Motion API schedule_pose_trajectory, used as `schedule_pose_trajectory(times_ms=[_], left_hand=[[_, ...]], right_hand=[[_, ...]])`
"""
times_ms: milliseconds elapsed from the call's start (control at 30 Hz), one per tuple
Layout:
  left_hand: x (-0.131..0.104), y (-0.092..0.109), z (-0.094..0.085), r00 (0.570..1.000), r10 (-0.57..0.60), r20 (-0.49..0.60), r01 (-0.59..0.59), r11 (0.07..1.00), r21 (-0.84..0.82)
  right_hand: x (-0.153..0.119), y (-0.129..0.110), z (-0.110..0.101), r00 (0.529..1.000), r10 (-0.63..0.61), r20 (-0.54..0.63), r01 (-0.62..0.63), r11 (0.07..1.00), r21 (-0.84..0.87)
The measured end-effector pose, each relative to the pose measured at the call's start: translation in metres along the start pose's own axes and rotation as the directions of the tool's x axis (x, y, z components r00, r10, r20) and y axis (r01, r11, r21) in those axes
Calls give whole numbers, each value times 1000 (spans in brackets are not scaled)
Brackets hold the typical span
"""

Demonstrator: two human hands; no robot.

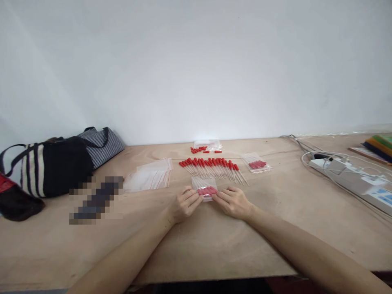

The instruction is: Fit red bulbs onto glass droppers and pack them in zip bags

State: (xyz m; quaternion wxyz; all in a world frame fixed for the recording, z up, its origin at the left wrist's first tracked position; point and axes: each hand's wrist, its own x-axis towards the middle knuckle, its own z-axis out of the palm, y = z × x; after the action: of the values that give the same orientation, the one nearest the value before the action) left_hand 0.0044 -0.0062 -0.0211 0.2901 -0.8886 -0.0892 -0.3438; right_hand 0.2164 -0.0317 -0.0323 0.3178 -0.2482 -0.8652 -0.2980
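A small clear zip bag (204,183) with several red-bulbed droppers (207,190) inside lies on the table in front of me. My left hand (185,204) pinches its near left corner, and my right hand (233,203) grips the near right corner, fingers curled. Just beyond the bag, a row of loose droppers (211,163) lies with red bulbs pointing away and thin clear stems toward me. Another filled zip bag (256,163) rests to the right of the row. Flat zip bags (150,175) with red edge lines are fanned out at the left.
Loose red bulbs (199,150) lie near a clear bag (211,144) by the wall. Black and striped bags (67,163) stand at the left, near a blurred-out object (98,200). At the right are a white power strip (346,175), cables and coloured folded items (379,147).
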Motion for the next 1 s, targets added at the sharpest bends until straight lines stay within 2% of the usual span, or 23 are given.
schedule_pose_trajectory(times_ms=[267,400,533,633,733,800,833,933,967,1000], left_hand=[[0,0,-6,993,-114,4,114,991,63],[-1,0,-10,993,-120,-6,120,993,-9],[-1,5,-14,990,-136,-32,129,978,-162],[1,8,-14,980,-194,-47,178,955,-236],[2,8,-14,969,-242,-46,222,941,-256],[1,4,-16,951,-308,-22,293,923,-250],[0,2,-16,932,-363,-3,352,905,-239],[-4,-5,-17,827,-557,78,561,809,-174],[-6,-8,-16,786,-607,114,618,773,-146],[-7,-9,-14,747,-648,150,664,739,-114]], right_hand=[[-8,4,-4,999,23,-30,-25,998,-60],[-11,6,-5,999,47,11,-47,998,-30],[-11,4,-7,972,207,109,-219,970,106],[-10,-2,-8,931,319,176,-351,914,205],[-7,-4,-8,903,391,176,-429,823,373],[-6,-1,-8,859,487,160,-489,684,541],[-5,2,-9,818,551,167,-521,585,622],[-6,19,-14,635,744,207,-583,286,760],[-7,28,-17,576,794,195,-588,237,773],[-10,38,-21,521,840,150,-592,229,773]])
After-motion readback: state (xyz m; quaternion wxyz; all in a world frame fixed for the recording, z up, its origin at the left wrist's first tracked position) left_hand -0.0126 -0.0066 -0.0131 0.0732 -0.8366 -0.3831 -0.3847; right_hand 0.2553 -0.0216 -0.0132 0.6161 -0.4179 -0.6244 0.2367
